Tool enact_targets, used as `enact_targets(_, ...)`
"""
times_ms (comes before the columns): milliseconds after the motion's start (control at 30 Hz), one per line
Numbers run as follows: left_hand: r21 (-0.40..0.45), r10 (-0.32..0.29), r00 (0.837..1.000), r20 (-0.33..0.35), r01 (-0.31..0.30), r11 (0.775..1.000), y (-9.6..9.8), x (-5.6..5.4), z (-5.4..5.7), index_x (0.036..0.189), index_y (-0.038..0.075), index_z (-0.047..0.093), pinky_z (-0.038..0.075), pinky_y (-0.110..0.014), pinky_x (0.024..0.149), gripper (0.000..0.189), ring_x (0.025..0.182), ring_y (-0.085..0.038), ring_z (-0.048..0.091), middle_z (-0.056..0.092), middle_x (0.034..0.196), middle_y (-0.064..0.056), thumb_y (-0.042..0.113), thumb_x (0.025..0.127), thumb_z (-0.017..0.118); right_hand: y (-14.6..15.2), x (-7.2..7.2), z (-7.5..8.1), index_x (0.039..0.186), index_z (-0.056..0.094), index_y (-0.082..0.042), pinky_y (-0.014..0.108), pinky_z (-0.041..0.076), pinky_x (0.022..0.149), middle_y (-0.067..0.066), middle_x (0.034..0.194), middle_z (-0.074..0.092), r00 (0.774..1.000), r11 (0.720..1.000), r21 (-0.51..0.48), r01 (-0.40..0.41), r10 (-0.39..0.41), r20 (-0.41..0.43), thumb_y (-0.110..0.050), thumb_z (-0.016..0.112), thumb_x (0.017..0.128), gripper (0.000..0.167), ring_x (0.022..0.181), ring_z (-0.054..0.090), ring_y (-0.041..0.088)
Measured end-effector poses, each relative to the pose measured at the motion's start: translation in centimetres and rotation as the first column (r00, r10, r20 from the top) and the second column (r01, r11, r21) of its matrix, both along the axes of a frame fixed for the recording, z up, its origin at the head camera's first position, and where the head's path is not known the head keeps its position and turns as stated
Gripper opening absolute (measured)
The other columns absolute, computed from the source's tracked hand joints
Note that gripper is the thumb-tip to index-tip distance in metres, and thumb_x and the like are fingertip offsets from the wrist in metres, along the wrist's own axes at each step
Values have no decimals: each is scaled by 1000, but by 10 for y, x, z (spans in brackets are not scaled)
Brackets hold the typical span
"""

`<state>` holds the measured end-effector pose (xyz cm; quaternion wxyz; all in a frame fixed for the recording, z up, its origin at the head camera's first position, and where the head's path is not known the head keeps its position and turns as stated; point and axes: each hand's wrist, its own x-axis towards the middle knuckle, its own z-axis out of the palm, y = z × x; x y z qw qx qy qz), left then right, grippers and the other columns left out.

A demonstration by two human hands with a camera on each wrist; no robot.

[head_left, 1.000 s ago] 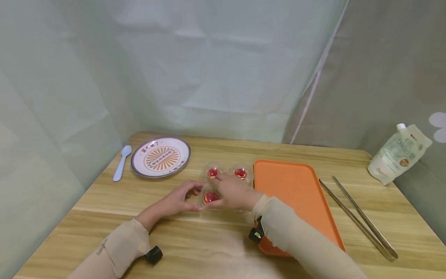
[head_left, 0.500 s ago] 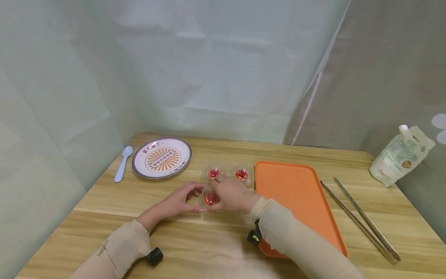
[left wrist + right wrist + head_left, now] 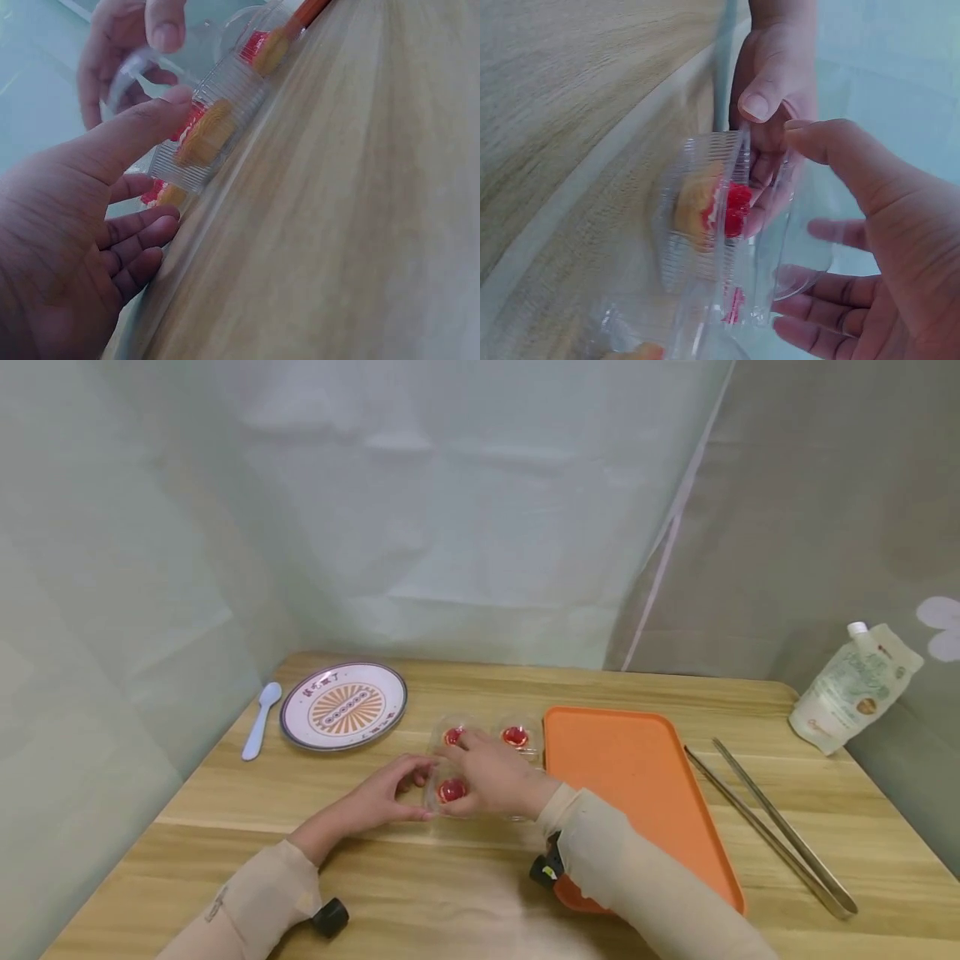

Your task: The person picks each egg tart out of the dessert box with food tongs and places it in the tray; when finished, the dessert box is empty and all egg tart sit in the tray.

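A clear plastic clamshell box (image 3: pixel 531 752) sits on the table, with red-topped tarts (image 3: pixel 452 790) in its compartments. Three tarts show in the head view; my right hand covers part of the box. My left hand (image 3: pixel 386 792) holds the box's left side, its thumb at the rim and its fingers curved along the wall. Over the box, my right hand (image 3: pixel 498 775) grips the domed lid (image 3: pixel 780 247) between thumb and fingers. In the right wrist view a narrow gap separates the lid from the base along that edge.
An orange tray (image 3: pixel 622 777) lies against the box's right side. Steel tongs (image 3: pixel 772 831) are beyond it, and a white spouted pouch (image 3: pixel 855 689) stands at the back right. A patterned plate (image 3: pixel 345 706) and a pale blue spoon (image 3: pixel 262 720) lie at the back left.
The view shifts slightly. Both hands stay at the box, with only slight movement of the right fingers on the lid.
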<state>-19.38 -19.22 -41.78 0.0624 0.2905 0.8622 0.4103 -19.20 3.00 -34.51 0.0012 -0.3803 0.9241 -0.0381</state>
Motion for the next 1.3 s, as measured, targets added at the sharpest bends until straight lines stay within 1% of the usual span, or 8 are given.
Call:
enact_targets(200,2,22,998,53,-22,1000,0,4,8,138,7,45,48,-39,99,71,110,-22,55,57,125,-8,32,80,77,5,5,7,145,41,-24,33,55,91,6,129,55,1000,998,-60,-20,19,-19,-54,72,78,79,114,55,19)
enact_targets(267,0,25,999,39,-25,1000,2,5,12,138,7,45,47,-46,99,71,112,-25,55,56,127,-10,32,80,77,8,8,9,145,40,-25,33,55,90,7,131,54,1000,995,-101,-20,19,-4,-53,72,77,80,114,55,20)
enact_targets(400,7,29,998,-59,-29,1000,5,6,18,136,7,48,47,-51,99,70,115,-30,57,56,130,-12,30,77,79,15,14,13,143,42,-27,30,55,84,5,128,53,1000,978,-207,-24,25,2,-50,74,77,77,106,55,17)
enact_targets(567,46,5,983,-183,3,999,10,9,27,135,7,49,49,-47,94,70,116,-33,55,56,132,-13,22,75,81,23,22,13,139,45,-22,25,55,75,4,125,53,994,945,-317,-81,52,-99,-44,74,77,73,98,58,14)
enact_targets(833,86,-41,960,-276,68,994,24,22,41,139,8,46,51,-45,93,82,118,-31,53,53,136,-10,24,68,86,37,34,7,135,44,-8,33,50,100,5,129,56,972,878,-454,-151,48,-231,-42,78,74,77,117,55,19)
enact_targets(967,60,-43,952,-302,64,996,32,32,47,142,11,43,50,-47,96,91,125,-30,49,50,140,-11,29,66,88,42,41,1,131,46,-5,33,52,96,6,122,59,966,857,-493,-150,21,-256,-42,80,71,77,111,58,19)
enact_targets(1133,26,-37,944,-329,48,999,42,41,52,145,17,40,46,-55,101,94,131,-30,45,46,145,-9,38,65,86,48,50,-2,128,47,-7,30,54,87,4,114,63,970,809,-570,-143,1,-241,-38,83,68,77,103,62,18)
enact_targets(1300,-4,-48,914,-404,51,999,46,48,54,141,14,44,46,-53,101,89,128,-28,48,50,140,-7,39,66,86,54,59,-8,133,44,-9,25,55,83,3,121,62,984,767,-630,-122,12,-177,-34,84,68,80,106,61,17)
